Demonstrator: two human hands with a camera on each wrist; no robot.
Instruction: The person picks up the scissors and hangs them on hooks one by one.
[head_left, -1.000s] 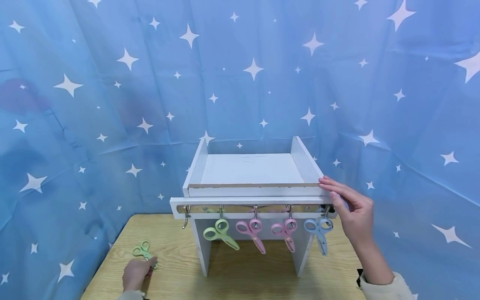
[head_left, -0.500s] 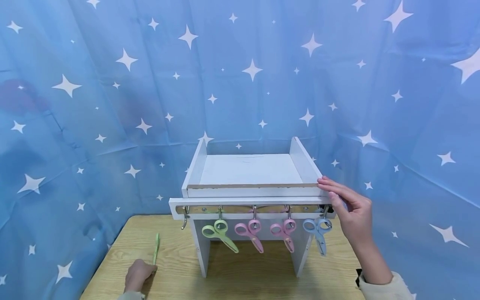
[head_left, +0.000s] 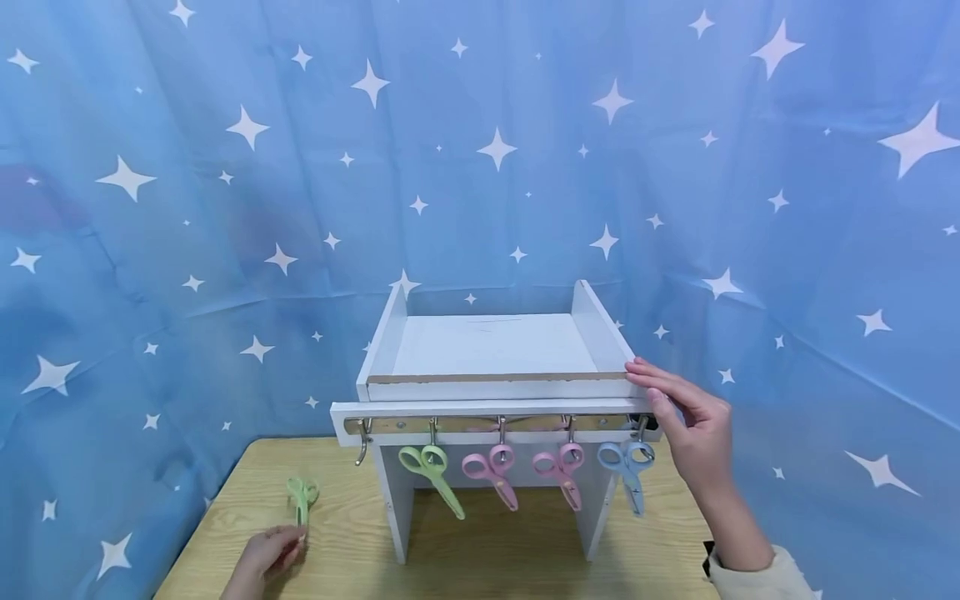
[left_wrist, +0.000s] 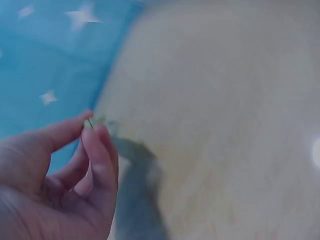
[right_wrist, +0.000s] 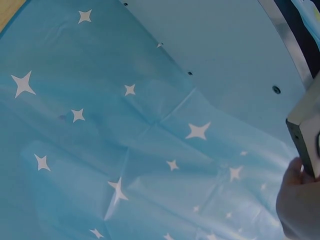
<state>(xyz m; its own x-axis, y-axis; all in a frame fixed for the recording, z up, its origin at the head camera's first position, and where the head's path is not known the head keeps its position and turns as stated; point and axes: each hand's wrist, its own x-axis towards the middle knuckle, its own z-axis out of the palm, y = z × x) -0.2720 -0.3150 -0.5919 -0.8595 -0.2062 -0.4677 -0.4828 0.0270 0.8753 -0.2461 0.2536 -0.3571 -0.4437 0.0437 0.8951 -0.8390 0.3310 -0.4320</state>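
My left hand (head_left: 272, 552) pinches light green scissors (head_left: 302, 498) near the blade tip, handle loops pointing away over the table's left side. In the left wrist view, thumb and fingers meet on a small green end of the scissors (left_wrist: 95, 121). My right hand (head_left: 697, 425) holds the front right corner of a white shelf (head_left: 487, 390), thumb in front by the hook rail (head_left: 465, 425). Four hooks of that rail carry a green pair (head_left: 438, 479), a pink pair (head_left: 491, 475), another pink pair (head_left: 562, 473) and blue scissors (head_left: 628, 475).
The leftmost hook (head_left: 362, 442) is bare. The shelf's two side panels stand on a wood-grain table (head_left: 345, 517). A blue curtain (head_left: 187, 167) with white stars hangs behind and around the table.
The green scissors in my left hand have turned from lying flat, through edge-on, to loops up and pointing away. My right hand stays on the shelf corner. The head view has tilted slightly.
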